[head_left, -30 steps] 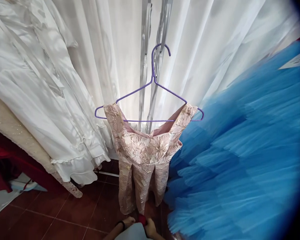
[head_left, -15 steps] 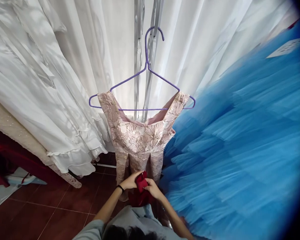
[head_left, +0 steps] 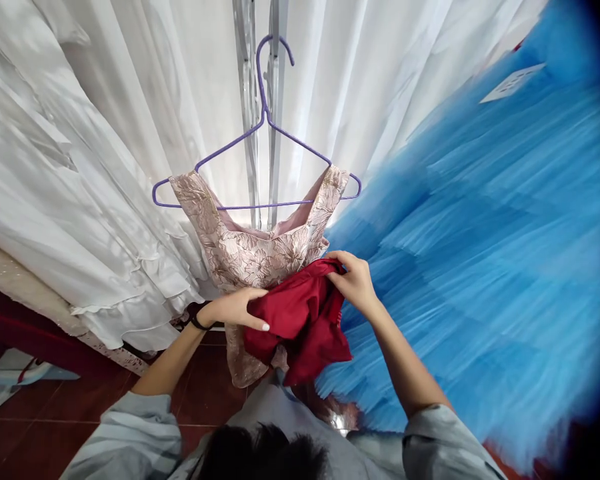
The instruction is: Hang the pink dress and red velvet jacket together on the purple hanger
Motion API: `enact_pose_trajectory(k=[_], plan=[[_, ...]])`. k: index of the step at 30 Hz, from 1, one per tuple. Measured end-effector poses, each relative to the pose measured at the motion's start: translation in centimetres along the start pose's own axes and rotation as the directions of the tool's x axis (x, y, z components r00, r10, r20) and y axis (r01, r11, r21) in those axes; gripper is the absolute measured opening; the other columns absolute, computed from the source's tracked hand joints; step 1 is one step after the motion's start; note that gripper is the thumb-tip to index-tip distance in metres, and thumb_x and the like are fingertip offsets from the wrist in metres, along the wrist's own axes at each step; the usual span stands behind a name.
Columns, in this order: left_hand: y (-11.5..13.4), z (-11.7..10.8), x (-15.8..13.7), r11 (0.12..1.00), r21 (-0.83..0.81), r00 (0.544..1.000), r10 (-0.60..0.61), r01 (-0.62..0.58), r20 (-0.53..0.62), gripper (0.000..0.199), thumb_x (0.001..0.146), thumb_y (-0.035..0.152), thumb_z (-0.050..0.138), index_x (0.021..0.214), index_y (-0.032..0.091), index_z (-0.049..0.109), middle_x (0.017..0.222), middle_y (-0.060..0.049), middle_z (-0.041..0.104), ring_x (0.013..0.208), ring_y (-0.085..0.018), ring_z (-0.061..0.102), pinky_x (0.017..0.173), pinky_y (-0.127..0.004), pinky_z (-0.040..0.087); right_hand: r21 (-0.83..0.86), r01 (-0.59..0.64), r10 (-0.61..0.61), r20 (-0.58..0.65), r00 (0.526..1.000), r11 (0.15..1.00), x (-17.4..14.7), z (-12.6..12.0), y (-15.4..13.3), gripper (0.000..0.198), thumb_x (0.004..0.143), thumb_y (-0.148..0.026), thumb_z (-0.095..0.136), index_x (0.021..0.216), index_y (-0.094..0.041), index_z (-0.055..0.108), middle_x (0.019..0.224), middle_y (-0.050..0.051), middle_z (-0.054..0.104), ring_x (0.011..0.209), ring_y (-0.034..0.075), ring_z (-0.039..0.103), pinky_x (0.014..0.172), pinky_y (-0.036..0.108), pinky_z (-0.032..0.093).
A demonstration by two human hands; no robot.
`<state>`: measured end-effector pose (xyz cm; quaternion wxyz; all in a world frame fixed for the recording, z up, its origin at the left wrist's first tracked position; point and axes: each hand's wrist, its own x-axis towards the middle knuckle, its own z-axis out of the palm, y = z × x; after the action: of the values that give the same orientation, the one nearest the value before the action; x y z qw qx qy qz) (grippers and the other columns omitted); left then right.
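A dark red satiny cloth (head_left: 300,307), seemingly a garment with a gathered edge, hangs in loose folds between my hands. My right hand (head_left: 354,281) pinches its upper right edge between thumb and fingers. At its left side is my left hand (head_left: 237,309), thumb on the front of the fabric and fingers hidden behind it. Behind the cloth, a pale pink brocade dress (head_left: 260,257) with broad straps hangs on a purple hanger (head_left: 264,113). The red cloth covers the dress's waist and part of its skirt.
White drapes and garments (head_left: 105,200) hang along the left and back. A large blue tulle dress (head_left: 480,253) with a white tag (head_left: 513,83) fills the right. Metal bars (head_left: 273,80) run behind the hanger. Below lies a dark red tiled floor (head_left: 105,400).
Both hands have risen and moved apart, and the bunched red cloth is now spread between them in front of the dress. The hanger and dress appear shifted left in view.
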<state>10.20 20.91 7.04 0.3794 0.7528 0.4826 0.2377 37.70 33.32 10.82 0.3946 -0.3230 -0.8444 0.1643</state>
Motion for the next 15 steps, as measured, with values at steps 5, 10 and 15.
enact_pose_trajectory(k=[5, 10, 15], plan=[[1.5, -1.6, -1.4, 0.983, 0.143, 0.946, -0.064, 0.115, -0.318, 0.023, 0.084, 0.033, 0.060, 0.068, 0.016, 0.058, 0.069, 0.000, 0.058, 0.066, -0.014, 0.052, 0.061, -0.024, 0.038, -0.160, 0.107, -0.103, 0.033, 0.994, 0.981, 1.6, -3.8, -0.1, 0.023, 0.065, -0.009, 0.050, 0.082, -0.019, 0.062, 0.077, 0.003, 0.066, 0.073, 0.018, 0.061, 0.070, 0.026, 0.047], [4.8, -4.4, -3.4, 0.898, 0.415, 0.695, 0.206, 0.144, -0.688, 0.020, 0.075, 0.009, 0.047, 0.064, 0.019, 0.034, 0.065, 0.003, 0.041, 0.062, -0.011, 0.040, 0.060, -0.024, 0.029, -0.347, 0.180, -0.111, 0.209, 0.972, 0.920, 1.5, -4.7, 0.7, 0.036, 0.074, -0.012, 0.059, 0.109, -0.018, 0.067, 0.098, 0.008, 0.068, 0.089, 0.021, 0.065, 0.076, 0.027, 0.049], [4.1, -5.8, -4.2, 0.904, 0.373, 0.743, 0.100, 0.210, -0.662, 0.017, 0.071, 0.007, 0.044, 0.066, 0.020, 0.034, 0.062, 0.004, 0.041, 0.059, -0.011, 0.041, 0.059, -0.024, 0.031, -0.420, 0.095, 0.097, 0.413, 0.906, 0.903, 1.7, -3.4, 3.0, 0.031, 0.074, -0.003, 0.050, 0.084, -0.021, 0.072, 0.086, 0.005, 0.074, 0.079, 0.019, 0.067, 0.068, 0.025, 0.048]])
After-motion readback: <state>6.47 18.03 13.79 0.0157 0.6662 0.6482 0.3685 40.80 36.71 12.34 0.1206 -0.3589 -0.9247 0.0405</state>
